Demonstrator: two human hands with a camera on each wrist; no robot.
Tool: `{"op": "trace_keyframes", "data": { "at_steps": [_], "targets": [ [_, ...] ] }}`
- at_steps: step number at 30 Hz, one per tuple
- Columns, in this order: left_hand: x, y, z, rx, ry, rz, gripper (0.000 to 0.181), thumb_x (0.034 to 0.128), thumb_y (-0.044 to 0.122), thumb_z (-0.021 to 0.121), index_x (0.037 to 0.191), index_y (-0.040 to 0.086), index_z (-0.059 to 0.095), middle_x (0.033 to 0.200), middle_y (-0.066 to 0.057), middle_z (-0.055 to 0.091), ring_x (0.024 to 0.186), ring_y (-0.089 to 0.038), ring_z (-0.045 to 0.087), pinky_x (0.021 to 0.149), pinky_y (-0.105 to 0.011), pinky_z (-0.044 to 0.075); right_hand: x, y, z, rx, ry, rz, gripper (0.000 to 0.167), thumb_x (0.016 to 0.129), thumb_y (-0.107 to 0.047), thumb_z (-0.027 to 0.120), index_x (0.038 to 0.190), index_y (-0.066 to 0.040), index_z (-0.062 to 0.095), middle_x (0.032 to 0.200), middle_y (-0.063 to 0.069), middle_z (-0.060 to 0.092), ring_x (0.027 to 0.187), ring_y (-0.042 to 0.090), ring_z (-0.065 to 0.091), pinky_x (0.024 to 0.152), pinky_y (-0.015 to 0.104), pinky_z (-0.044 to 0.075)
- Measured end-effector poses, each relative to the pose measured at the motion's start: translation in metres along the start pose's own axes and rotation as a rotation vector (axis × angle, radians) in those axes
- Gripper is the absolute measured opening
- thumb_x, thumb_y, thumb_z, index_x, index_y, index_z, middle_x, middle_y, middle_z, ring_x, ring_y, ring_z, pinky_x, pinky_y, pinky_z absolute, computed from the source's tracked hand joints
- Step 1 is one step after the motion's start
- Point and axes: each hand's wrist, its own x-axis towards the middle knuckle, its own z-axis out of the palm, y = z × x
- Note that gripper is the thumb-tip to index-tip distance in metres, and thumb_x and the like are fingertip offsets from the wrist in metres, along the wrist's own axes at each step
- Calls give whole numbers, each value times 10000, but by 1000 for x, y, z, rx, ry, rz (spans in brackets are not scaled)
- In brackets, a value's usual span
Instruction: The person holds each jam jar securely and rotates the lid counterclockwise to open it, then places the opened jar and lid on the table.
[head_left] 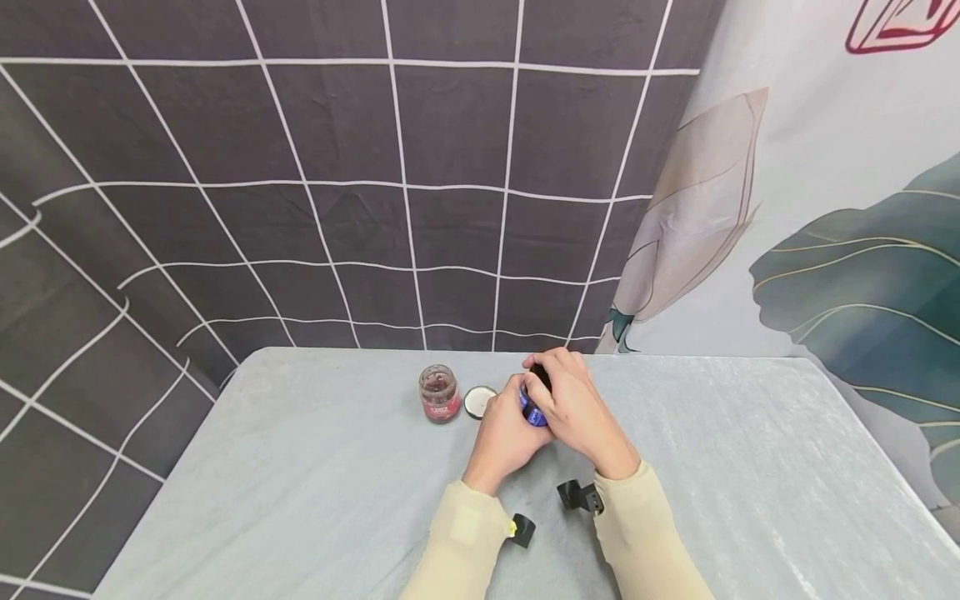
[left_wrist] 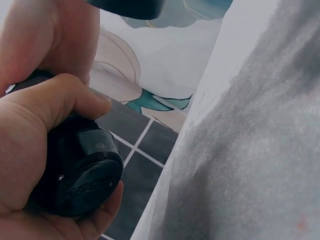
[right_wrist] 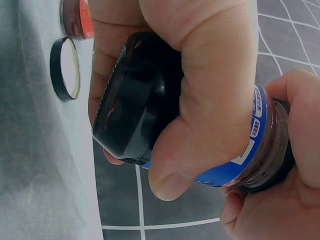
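Both hands are on a jar (head_left: 534,415) with a blue label and black end, held above the table. My left hand (head_left: 504,437) grips it from the left; in the left wrist view its thumb and fingers wrap around the jar's dark rounded end (left_wrist: 90,175). My right hand (head_left: 576,408) holds the upper black end (right_wrist: 140,100), thumb across the blue label (right_wrist: 220,172) in the right wrist view. Palms and fingers hide part of the jar. Left of the hands stands an uncovered glass jar (head_left: 439,395) with a red label and dark contents.
A round lid (head_left: 478,402) with dark rim lies white inside up between the red-labelled jar and my left hand. A grey cloth covers the table (head_left: 300,475). Behind it hangs a dark gridded curtain (head_left: 337,225), with a leaf-patterned one (head_left: 787,317) at right.
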Motion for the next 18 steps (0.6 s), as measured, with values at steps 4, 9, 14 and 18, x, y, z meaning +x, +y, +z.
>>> {"op": "trace_keyframes", "data": {
  "at_steps": [4, 9, 14, 18],
  "targets": [
    [0, 0, 1, 1, -4, -2, 620, 740, 257, 855, 1262, 63, 581, 1113, -113, 712, 972, -214, 681, 853, -373, 542, 0, 0, 0, -6, -1, 13, 267, 985, -204, 544, 1143, -34, 676, 1120, 112, 612, 1058, 303, 479, 828, 439, 341],
    [1, 0, 1, 3, -6, -4, 622, 742, 256, 851, 1268, 61, 580, 1113, -106, 710, 966, -215, 678, 847, -374, 542, 0, 0, 0, 1, 0, 17, 272, 985, -198, 544, 1150, -28, 678, 1127, 119, 610, 1064, 307, 473, 820, 433, 330],
    [1, 0, 1, 4, -4, 0, 616, 736, 261, 855, 1254, 63, 585, 1099, -101, 711, 953, -212, 678, 837, -369, 542, 0, 0, 1, 5, -2, 18, 275, 987, -197, 542, 1151, -22, 675, 1129, 123, 610, 1065, 308, 469, 825, 433, 327],
    [1, 0, 1, 4, -3, -2, 610, 739, 262, 852, 1251, 65, 586, 1099, -99, 710, 954, -213, 678, 837, -369, 541, 0, 0, 1, 4, -3, 16, 269, 984, -191, 544, 1149, -23, 676, 1127, 126, 609, 1062, 311, 471, 836, 440, 334]
  ]
}}
